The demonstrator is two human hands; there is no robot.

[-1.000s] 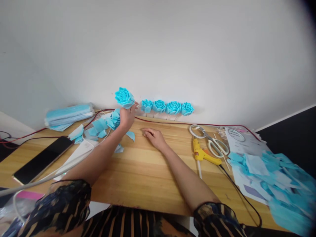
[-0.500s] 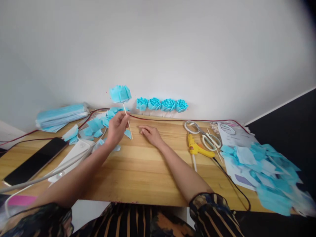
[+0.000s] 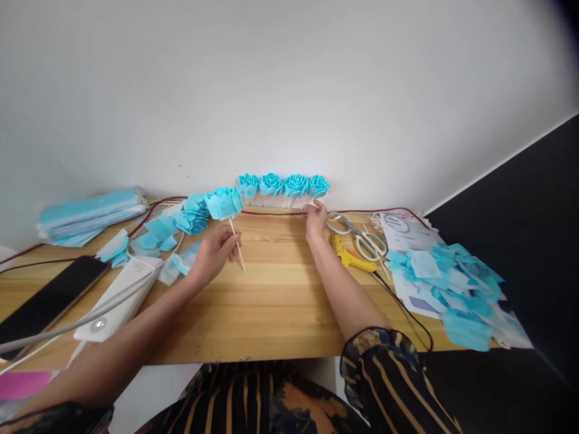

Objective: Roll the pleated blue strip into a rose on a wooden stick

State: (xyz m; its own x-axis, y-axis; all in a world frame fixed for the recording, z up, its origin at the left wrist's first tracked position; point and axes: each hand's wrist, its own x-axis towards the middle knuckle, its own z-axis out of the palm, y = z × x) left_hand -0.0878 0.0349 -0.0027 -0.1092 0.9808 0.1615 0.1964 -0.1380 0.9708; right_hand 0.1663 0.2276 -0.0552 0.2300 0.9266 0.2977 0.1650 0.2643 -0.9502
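Note:
My left hand (image 3: pixel 221 247) is closed around the thin wooden stick of a blue handmade flower (image 3: pixel 225 203), its layered petals upright above my fingers. My right hand (image 3: pixel 317 220) reaches to the back edge of the table, fingers bent together just under the rightmost blue flower (image 3: pixel 319 185) of a row. They seem to pinch its stem, though the grip is partly hidden. The other blue flowers (image 3: pixel 271 184) in that row stand along the wall. Another blue flower (image 3: pixel 195 216) lies left of the held one, among cut blue pieces (image 3: pixel 163 228).
Scissors (image 3: pixel 370 247) and a yellow glue gun (image 3: pixel 350 256) lie right of my right forearm. A heap of blue fabric pieces (image 3: pixel 465 283) covers paper further right. To the left are stacked blue masks (image 3: pixel 93 212), a phone (image 3: pixel 54 301) and a white power strip (image 3: pixel 115 301) with cables.
My right hand has moved from the table's middle up and right to the row of flowers. My left hand has lowered its flower slightly toward the table.

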